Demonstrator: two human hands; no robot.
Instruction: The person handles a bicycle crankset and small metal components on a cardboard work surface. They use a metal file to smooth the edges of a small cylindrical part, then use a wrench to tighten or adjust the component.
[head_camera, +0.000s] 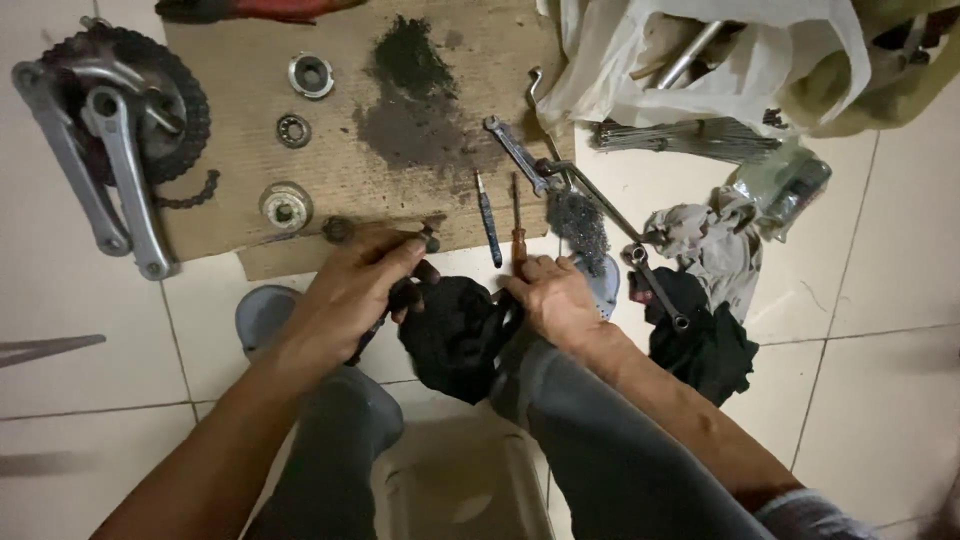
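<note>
My left hand (352, 290) grips a dark metal axle-like part (385, 318), its end poking out near the cardboard's front edge. A black greasy rag (455, 335) hangs between both hands. My right hand (553, 298) pinches the rag's right side, just below a red-handled screwdriver (518, 235) and a blue-handled screwdriver (488, 220). Whether the rag wraps the part is hidden by my fingers.
A cardboard sheet (350, 170) carries bearing cups (311, 75), a bearing ring (293, 130), a grease stain and wrenches (520, 155). A crankset with chain (110, 120) lies left. Plastic bags (720, 60), spokes (690, 138) and rags (705, 330) lie right. My knees and a grey sandal (262, 315) are below.
</note>
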